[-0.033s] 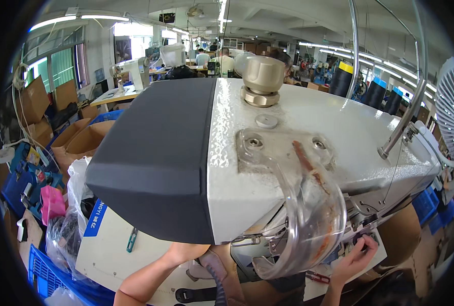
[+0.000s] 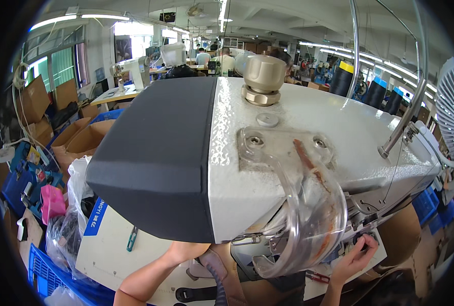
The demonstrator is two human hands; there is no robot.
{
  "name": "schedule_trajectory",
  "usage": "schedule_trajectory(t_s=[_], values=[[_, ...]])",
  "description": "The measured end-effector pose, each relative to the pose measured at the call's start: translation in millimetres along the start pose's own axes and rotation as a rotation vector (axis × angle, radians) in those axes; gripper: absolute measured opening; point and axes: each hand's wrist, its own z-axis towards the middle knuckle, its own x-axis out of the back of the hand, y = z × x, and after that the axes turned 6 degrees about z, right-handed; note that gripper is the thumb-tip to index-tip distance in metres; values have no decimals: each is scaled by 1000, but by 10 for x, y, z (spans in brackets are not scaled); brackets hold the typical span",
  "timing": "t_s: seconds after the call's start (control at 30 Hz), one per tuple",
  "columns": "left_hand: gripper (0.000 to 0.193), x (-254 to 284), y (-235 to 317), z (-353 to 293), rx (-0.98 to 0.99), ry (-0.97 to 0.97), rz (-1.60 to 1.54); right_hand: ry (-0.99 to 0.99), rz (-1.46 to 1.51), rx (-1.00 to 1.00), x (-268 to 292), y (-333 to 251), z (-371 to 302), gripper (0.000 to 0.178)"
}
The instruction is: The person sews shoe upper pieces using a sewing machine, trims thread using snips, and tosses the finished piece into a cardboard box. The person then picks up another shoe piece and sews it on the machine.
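My left hand [image 2: 188, 252] reaches beneath the dark cover of the sewing machine [image 2: 150, 158]; its fingers are hidden there. Right by its wrist, a brown and mauve piece [image 2: 222, 273], perhaps leather, hangs over the near side of the work surface. My right hand [image 2: 355, 257] is at the machine's right, below its arm. Its fingers are curled together by a small dark round part [image 2: 358, 237]; whether they grip it is too small to make out. Between the hands, a clear curved plastic guard [image 2: 316, 219] blocks part of the needle area.
Teal thread snips [image 2: 132, 238] and a black flat slotted part [image 2: 196, 295] lie on the pale tabletop [image 2: 102, 255]. Red-handled snips [image 2: 317, 277] rest near my right wrist. Thread cones [image 2: 342, 79] stand behind the machine, a fan [image 2: 449, 109] at right, a blue crate [image 2: 45, 275] at left.
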Motion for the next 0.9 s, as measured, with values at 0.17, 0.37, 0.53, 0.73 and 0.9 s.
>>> schedule_trajectory(t_s=[0.17, 0.37, 0.53, 0.73, 0.9], values=[[15, -15, 13, -8, 16, 28, -63, 44, 27, -63, -68, 13, 11, 5], [20, -11, 21, -85, 62, 80, -289, 18, 8, -131, -19, -110, 29, 5], [23, 23, 99, 9, 41, 54, -280, -325, -3, 238, -52, -832, 81, 18], [21, 43, 77, -45, 33, 107, -216, -1395, 239, -104, -631, -1028, 178, 31], [16, -6, 23, -31, -11, 113, -64, -1469, 183, -286, -671, -1030, 175, 47]])
